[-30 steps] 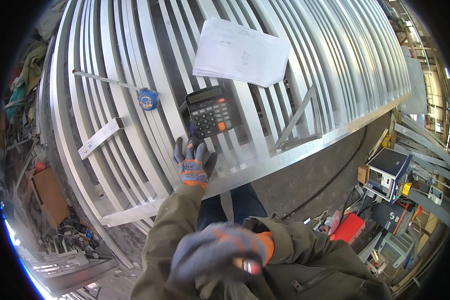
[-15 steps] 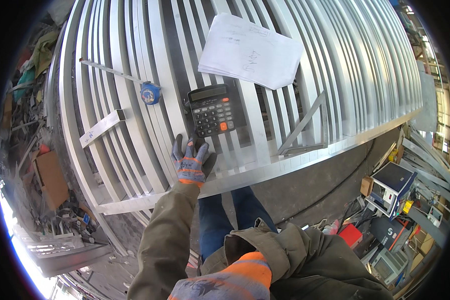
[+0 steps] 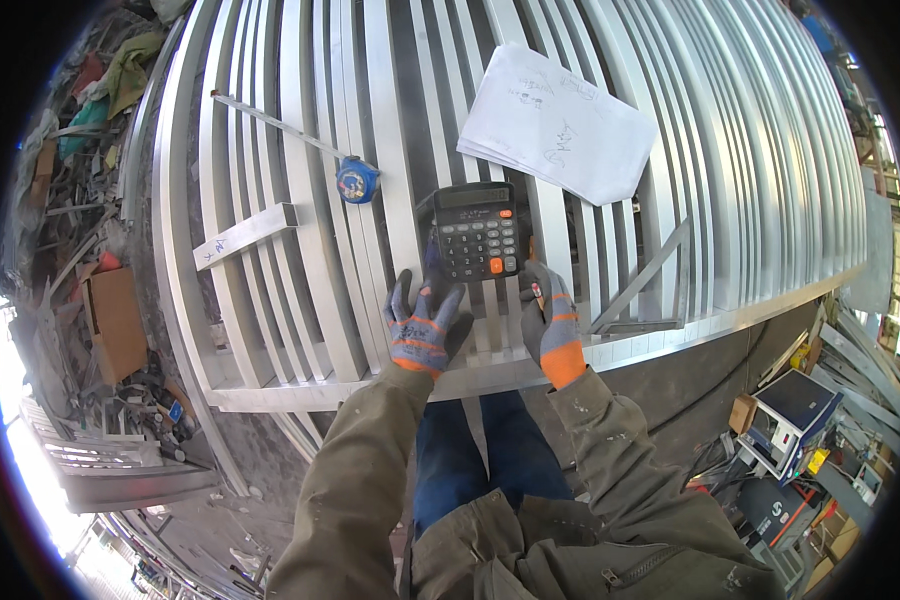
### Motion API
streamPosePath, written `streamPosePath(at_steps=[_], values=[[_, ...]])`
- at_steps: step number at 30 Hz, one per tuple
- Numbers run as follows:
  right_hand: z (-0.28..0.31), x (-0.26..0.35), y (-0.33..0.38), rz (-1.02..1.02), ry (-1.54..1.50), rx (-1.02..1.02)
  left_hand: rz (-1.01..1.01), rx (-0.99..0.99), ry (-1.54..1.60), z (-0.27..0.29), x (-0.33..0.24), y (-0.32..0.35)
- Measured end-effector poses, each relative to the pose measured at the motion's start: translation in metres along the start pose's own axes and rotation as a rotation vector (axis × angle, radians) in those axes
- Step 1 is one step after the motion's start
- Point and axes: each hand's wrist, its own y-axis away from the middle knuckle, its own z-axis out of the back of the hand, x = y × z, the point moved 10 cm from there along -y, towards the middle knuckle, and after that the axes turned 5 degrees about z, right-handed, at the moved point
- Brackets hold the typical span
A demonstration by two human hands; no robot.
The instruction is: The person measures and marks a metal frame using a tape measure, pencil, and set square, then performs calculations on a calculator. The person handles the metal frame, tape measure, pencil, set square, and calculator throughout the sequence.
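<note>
A black calculator [image 3: 475,232] with grey and orange keys lies on the silvery metal bars in front of me. My left hand [image 3: 422,325], in a grey and orange glove, rests on the bars just below the calculator's lower left corner. Its fingers are spread and it holds nothing. At the calculator's lower right, my right hand [image 3: 554,325], gloved alike, is closed around a thin pencil [image 3: 538,294], mostly hidden by the fingers. A stack of white paper sheets [image 3: 560,125] with handwriting lies beyond, to the right.
A blue tape measure [image 3: 356,181] lies left of the calculator, its blade pulled out. Farther left is a short metal offcut [image 3: 245,236] with marks. On the right, a metal set square [image 3: 646,280] lies across the bars. Tools and a blue-grey box [image 3: 792,405] crowd the floor at right.
My right hand has come up from near my lap to beside the calculator, with the pencil in it. My left hand stays by the calculator. The whole view has shifted a little.
</note>
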Motion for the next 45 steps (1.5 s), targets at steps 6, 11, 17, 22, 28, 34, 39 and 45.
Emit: streamPosePath(at_steps=[6, 11, 17, 22, 28, 34, 39, 45], values=[[-0.003, -0.052, -0.003, -0.119, -0.091, 0.043, -0.028, -0.058, -0.004, 0.012, -0.009, -0.003], [-0.013, -0.065, -0.010, -0.137, 0.157, 0.121, -0.035, -0.154, -0.025, 0.026, -0.014, -0.003], [-0.013, -0.018, 0.031, 0.034, 0.318, 0.112, -0.051, -0.217, 0.024, 0.033, -0.017, -0.002], [-0.038, 0.005, 0.070, 0.182, 0.722, 0.261, -0.039, -0.200, -0.008, 0.028, -0.016, -0.002], [-0.055, 0.002, 0.083, 0.192, 0.930, 0.350, -0.044, -0.211, -0.035, 0.026, -0.016, -0.001], [-0.054, 0.004, 0.085, 0.223, 0.923, 0.326, -0.036, -0.197, -0.037, 0.024, -0.014, -0.002], [-0.055, 0.003, 0.082, 0.264, 0.902, 0.313, -0.055, -0.210, -0.019, 0.028, -0.015, -0.001], [-0.053, 0.005, 0.078, 0.246, 0.904, 0.327, -0.042, -0.177, -0.018, 0.024, -0.013, -0.001]])
